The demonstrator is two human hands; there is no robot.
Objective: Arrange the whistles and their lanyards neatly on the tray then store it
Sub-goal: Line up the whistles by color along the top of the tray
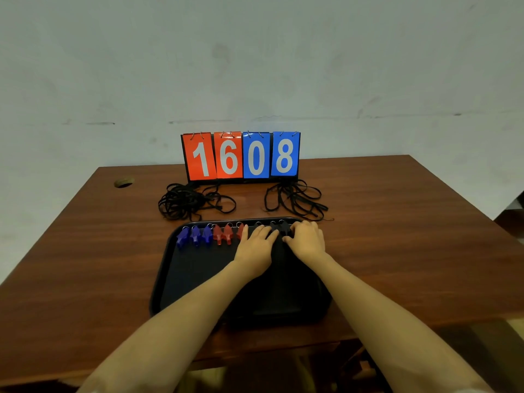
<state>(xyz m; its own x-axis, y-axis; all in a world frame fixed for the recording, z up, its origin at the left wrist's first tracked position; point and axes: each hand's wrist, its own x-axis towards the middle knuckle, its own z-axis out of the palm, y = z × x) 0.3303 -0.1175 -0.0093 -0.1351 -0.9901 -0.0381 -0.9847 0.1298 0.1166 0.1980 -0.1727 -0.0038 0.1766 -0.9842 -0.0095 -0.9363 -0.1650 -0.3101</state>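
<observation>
On the counter (85, 251), one lanyard pile (195, 201) lies beyond the tray (170, 279). Along the tray's far edge, long axes toward the person, sit blue whistles (195, 236), red whistles (224, 235) and black whistles (282, 228). The left hand (255, 245) rests flat mid-row. The right hand (307, 239) curls over the black ones, its grip unclear. The second lanyard pile (295, 198) lies just beyond, nearest it.

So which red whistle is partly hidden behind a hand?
The rightmost red whistle: the left hand covers its right edge. The other two red whistles lie in full view to its left.
</observation>
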